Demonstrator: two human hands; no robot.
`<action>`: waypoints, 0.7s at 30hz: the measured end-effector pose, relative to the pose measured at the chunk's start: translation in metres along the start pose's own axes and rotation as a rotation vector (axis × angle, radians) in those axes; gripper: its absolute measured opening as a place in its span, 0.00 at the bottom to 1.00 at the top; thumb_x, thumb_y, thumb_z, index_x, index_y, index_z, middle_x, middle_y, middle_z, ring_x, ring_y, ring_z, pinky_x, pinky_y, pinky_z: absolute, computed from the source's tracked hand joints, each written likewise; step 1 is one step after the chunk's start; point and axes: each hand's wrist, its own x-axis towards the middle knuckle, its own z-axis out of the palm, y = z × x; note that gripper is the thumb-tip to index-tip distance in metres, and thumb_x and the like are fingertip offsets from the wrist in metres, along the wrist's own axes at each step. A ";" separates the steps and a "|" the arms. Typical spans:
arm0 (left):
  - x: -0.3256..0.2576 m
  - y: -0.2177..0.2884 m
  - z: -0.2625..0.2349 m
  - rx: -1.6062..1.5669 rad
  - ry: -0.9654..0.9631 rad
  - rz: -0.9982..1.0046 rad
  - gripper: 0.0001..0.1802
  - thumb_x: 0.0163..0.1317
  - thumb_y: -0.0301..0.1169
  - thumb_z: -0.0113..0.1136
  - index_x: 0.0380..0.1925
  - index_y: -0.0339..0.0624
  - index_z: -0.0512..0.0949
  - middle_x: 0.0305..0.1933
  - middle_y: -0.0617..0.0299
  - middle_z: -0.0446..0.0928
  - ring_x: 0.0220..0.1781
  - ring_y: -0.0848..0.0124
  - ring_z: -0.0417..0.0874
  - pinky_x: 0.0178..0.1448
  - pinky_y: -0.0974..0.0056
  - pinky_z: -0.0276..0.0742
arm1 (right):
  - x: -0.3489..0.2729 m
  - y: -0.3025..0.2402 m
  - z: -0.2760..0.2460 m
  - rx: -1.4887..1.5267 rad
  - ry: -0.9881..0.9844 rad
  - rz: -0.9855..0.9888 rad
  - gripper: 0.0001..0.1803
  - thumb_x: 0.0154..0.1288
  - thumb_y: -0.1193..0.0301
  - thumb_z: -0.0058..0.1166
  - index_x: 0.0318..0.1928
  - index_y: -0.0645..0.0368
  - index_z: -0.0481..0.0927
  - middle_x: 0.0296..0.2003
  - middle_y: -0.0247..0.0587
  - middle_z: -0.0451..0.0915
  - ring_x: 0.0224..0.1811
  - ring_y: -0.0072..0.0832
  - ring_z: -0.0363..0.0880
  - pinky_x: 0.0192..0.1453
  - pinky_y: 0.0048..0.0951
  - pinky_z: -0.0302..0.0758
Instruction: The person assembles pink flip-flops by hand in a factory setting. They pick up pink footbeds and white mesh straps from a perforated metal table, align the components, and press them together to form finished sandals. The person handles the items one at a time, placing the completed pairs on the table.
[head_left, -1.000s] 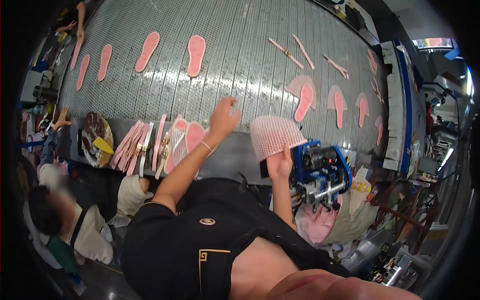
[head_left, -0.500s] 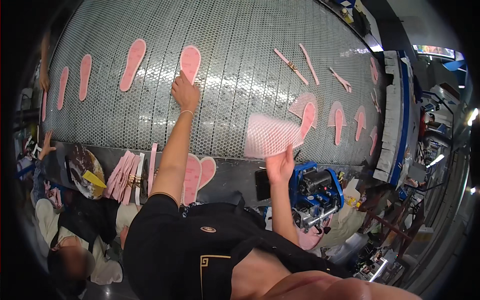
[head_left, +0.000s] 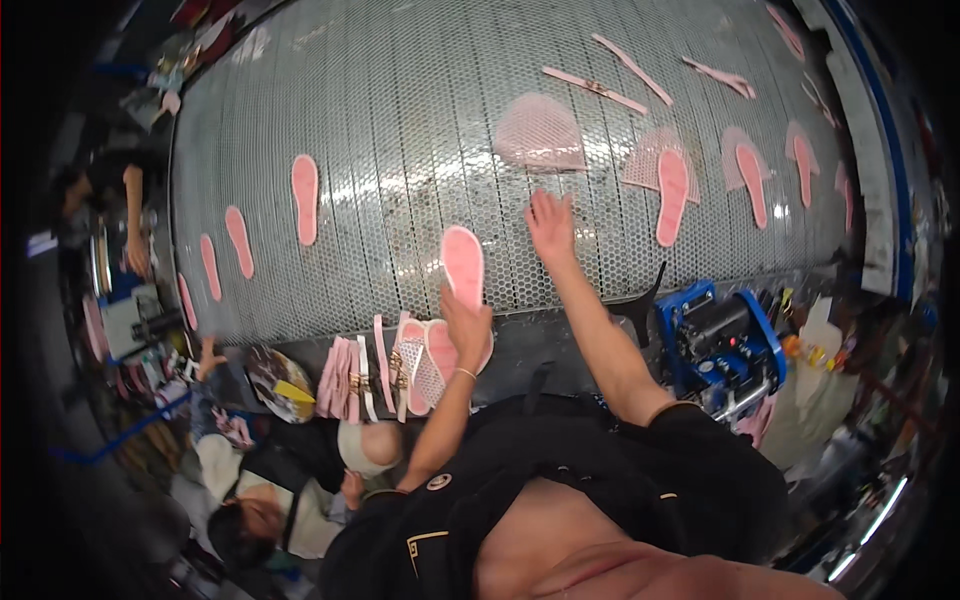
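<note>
My left hand (head_left: 466,326) grips the lower end of a pink insole (head_left: 463,262) near the close edge of the perforated metal conveyor (head_left: 390,180). Fingers apart and holding nothing, my right hand (head_left: 551,225) reaches over the conveyor just short of a rounded pink mesh piece (head_left: 540,132). To its right, another pink insole (head_left: 671,200) partly covers a second mesh piece (head_left: 640,168). Pink straps, one strap (head_left: 594,89) with metal trim, lie farther back. Beneath my left forearm, a mesh-covered insole (head_left: 425,375) rests on the dark ledge beside more insoles.
More insoles, such as one insole (head_left: 305,200), lie at the left of the conveyor. Pink straps (head_left: 343,378) are bundled on the ledge. A blue machine (head_left: 722,345) stands at the near right. A co-worker (head_left: 290,480) sits at the lower left, another person's arm (head_left: 136,220) beyond.
My right hand has let go of the mesh piece, which now lies on the conveyor. My left hand has drawn the insole toward the near edge. The whole view has shifted.
</note>
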 end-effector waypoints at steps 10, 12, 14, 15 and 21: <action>0.038 0.156 0.037 -0.174 -0.012 0.254 0.48 0.47 0.34 0.61 0.66 0.26 0.50 0.65 0.31 0.59 0.66 0.40 0.62 0.67 0.49 0.63 | -0.245 -0.105 -0.098 -0.618 -0.257 0.115 0.27 0.73 0.61 0.44 0.65 0.62 0.61 0.57 0.50 0.73 0.57 0.35 0.74 0.64 0.36 0.69; 0.073 0.174 0.055 -0.182 -0.072 0.207 0.49 0.47 0.36 0.62 0.67 0.29 0.50 0.63 0.33 0.61 0.65 0.41 0.64 0.66 0.50 0.65 | -0.272 -0.116 -0.110 -0.697 -0.208 0.065 0.25 0.73 0.61 0.45 0.64 0.62 0.64 0.55 0.48 0.74 0.55 0.33 0.76 0.61 0.34 0.71; 0.111 0.157 0.076 -0.115 -0.182 0.104 0.50 0.48 0.37 0.64 0.68 0.31 0.50 0.62 0.34 0.62 0.63 0.42 0.66 0.66 0.51 0.65 | -0.298 -0.119 -0.119 -0.733 -0.156 0.022 0.24 0.73 0.62 0.45 0.62 0.62 0.67 0.53 0.46 0.76 0.53 0.31 0.77 0.59 0.31 0.72; 0.109 0.161 0.074 0.020 -0.193 0.089 0.50 0.48 0.38 0.65 0.67 0.31 0.50 0.62 0.34 0.62 0.64 0.42 0.65 0.67 0.50 0.64 | -0.309 -0.120 -0.132 -0.723 -0.106 -0.012 0.23 0.73 0.62 0.45 0.61 0.62 0.68 0.52 0.46 0.77 0.52 0.30 0.78 0.57 0.30 0.73; 0.060 0.119 0.092 0.052 -0.122 0.500 0.49 0.47 0.37 0.65 0.65 0.25 0.53 0.64 0.34 0.60 0.65 0.42 0.63 0.69 0.47 0.57 | -0.386 -0.115 -0.243 -0.854 0.404 -0.153 0.17 0.69 0.62 0.51 0.52 0.60 0.77 0.41 0.35 0.83 0.41 0.18 0.80 0.45 0.19 0.73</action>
